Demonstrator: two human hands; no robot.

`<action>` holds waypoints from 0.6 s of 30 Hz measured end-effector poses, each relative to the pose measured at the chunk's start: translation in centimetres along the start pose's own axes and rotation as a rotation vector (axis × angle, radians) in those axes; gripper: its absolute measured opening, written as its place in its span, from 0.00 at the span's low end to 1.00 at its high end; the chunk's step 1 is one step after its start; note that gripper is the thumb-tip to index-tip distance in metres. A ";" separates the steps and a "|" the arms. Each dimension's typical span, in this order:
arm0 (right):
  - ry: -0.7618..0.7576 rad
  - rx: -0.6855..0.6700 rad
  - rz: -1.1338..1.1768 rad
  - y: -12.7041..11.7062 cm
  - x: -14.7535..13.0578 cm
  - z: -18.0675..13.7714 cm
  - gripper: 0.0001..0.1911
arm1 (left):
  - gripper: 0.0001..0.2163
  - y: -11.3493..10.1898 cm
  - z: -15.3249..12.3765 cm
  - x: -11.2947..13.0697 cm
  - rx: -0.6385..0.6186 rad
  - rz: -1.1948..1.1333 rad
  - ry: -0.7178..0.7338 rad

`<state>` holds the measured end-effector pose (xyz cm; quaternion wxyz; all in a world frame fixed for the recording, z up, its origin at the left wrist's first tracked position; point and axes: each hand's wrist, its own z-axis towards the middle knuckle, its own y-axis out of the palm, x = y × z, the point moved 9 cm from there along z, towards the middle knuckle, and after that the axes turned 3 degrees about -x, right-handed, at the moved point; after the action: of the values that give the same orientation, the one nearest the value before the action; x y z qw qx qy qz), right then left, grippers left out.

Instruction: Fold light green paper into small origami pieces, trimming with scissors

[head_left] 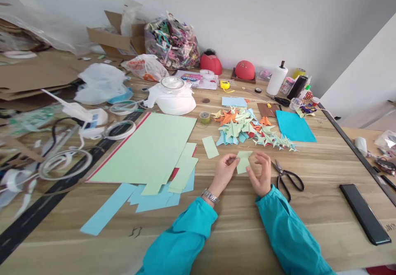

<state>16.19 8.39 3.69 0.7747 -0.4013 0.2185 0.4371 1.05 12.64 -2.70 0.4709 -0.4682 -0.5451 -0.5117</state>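
Both my hands hold a small pale green paper piece just above the wooden table. My left hand pinches its left edge, and my right hand pinches its right side with fingers curled. I wear teal sleeves and a metal watch on the left wrist. Black-handled scissors lie just right of my right hand. A pile of folded paper cranes in green, blue and orange sits beyond my hands. A loose green strip lies ahead to the left.
Large green sheets and blue strips lie on the left. Tape rolls, plastic bags and cardboard clutter the far left. A turquoise sheet, a black bar, a white pot and red pincushions stand further off.
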 end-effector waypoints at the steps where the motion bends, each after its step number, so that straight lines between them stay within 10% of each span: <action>1: -0.045 -0.063 -0.015 0.7 -0.7 -0.1 0.23 | 0.10 -0.2 0.0 0.1 0.020 -0.011 0.011; 5: -0.053 -0.242 -0.050 3.0 -0.9 -0.3 0.19 | 0.11 0.0 -0.1 0.1 0.000 -0.036 0.000; 18: 0.066 -0.188 0.041 2.1 0.3 0.2 0.07 | 0.13 1.6 -0.5 0.2 -0.104 -0.378 -0.156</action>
<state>14.54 9.33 2.61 0.7169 -0.4817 0.2103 0.4580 2.58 12.25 -2.28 0.2979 -0.4197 -0.6309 -0.5806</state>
